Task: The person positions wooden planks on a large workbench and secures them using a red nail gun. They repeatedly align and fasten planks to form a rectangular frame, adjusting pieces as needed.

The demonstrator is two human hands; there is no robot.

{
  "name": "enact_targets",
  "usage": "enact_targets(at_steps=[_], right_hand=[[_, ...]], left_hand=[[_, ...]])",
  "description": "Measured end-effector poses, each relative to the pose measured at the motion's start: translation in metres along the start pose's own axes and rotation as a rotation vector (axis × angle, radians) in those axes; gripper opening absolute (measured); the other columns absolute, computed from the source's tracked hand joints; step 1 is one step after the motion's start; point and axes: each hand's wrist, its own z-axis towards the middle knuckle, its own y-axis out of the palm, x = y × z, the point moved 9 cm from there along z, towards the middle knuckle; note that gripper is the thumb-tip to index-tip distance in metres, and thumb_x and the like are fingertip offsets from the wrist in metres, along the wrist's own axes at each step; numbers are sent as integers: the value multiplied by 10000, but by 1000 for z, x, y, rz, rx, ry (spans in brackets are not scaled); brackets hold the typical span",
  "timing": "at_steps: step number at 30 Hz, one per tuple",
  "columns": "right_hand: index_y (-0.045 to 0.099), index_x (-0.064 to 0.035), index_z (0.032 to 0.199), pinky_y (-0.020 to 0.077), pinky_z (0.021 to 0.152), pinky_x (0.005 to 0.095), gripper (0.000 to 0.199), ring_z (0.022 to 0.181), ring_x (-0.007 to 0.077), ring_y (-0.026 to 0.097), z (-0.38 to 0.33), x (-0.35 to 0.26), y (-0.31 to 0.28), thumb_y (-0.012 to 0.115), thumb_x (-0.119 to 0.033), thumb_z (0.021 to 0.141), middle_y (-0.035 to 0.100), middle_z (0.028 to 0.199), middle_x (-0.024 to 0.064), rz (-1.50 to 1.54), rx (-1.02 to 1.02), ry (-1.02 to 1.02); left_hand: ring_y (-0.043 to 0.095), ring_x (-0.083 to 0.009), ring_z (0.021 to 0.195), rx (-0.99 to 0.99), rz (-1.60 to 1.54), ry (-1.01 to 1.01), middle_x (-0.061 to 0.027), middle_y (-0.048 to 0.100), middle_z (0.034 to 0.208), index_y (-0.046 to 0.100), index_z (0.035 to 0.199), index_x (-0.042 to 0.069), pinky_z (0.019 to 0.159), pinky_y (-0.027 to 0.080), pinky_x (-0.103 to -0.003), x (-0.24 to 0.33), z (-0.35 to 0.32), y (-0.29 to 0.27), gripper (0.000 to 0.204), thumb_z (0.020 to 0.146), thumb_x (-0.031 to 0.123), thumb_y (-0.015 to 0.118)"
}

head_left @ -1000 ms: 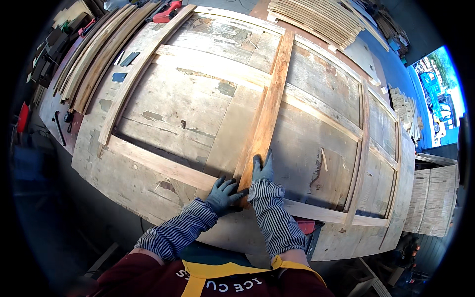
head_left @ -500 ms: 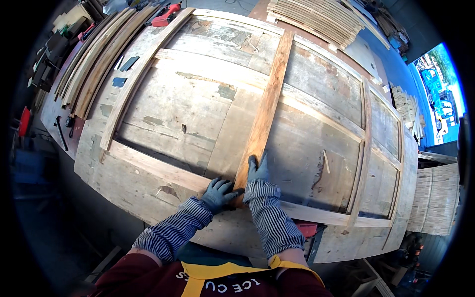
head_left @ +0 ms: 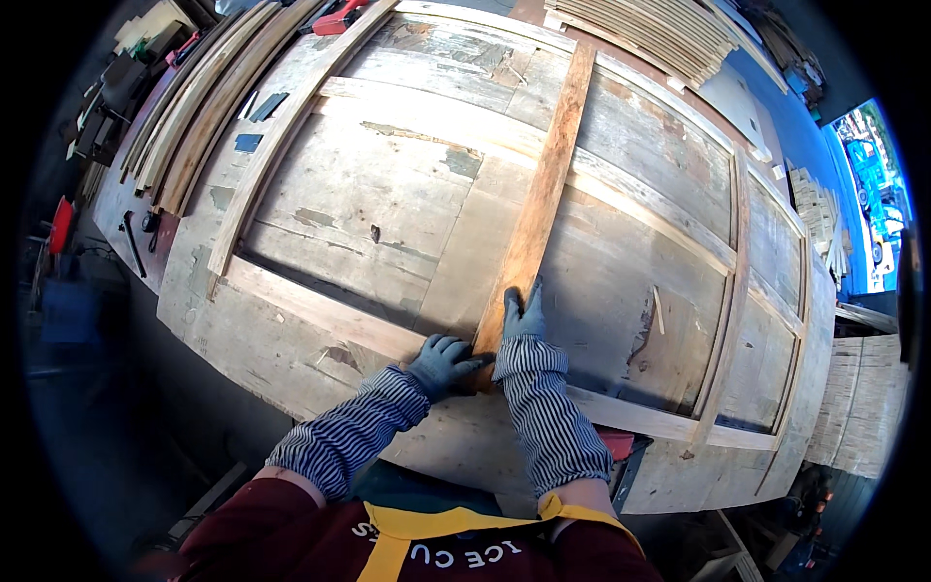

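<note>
A brown wooden slat [head_left: 545,184] lies across a large frame of pale wooden strips, running from its near rail [head_left: 325,312] to the far one. Both my hands, in grey-blue gloves, are at the slat's near end. My left hand [head_left: 443,365] is at its left side over the near rail, thumb against the slat and fingers bent. My right hand [head_left: 524,315] grips the right edge, with its thumb on the top face and its fingers along the side. The undersides of both hands are hidden.
Worn plywood sheets [head_left: 359,223] cover the worktable under the frame. Long strips [head_left: 208,107] are piled at the left, near a hammer [head_left: 132,242] and a red power tool [head_left: 339,17]. More strips [head_left: 645,37] are stacked at the far side. A red object [head_left: 617,443] sits under the near edge.
The whole scene has shifted slightly rightward as the head view moved. Both hands stay at the slat's near end, with only small shifts of the fingers.
</note>
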Motion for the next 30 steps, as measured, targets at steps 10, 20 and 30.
enact_targets(at_steps=[10, 20, 30], right_hand=[[241, -66, 1482, 489, 940, 415, 702, 1148, 390, 570, 5, 6, 5, 546, -403, 947, 513, 1316, 277, 42, 31, -54], [321, -47, 1451, 482, 944, 364, 675, 1144, 325, 589, 11, 16, -8, 619, -304, 903, 519, 1336, 233, -1, 36, -262], [521, -105, 1315, 255, 1100, 508, 629, 1271, 318, 436, -93, 65, -36, 712, -360, 772, 515, 1329, 137, -349, -193, -699]], left_hand=[[431, -332, 1200, -72, -44, 11, -114, 487, 1223, 378, 1434, 326, 1040, 299, -524, -4, 2, 4, 758, 771, 505, 701], [451, -331, 1183, -116, -43, 34, -122, 506, 1216, 396, 1427, 341, 1035, 312, -511, -6, 11, 5, 760, 755, 443, 737], [495, -275, 1121, -82, -80, -15, -82, 529, 1203, 452, 1394, 302, 1008, 362, -455, -7, 9, 4, 832, 655, 363, 830]])
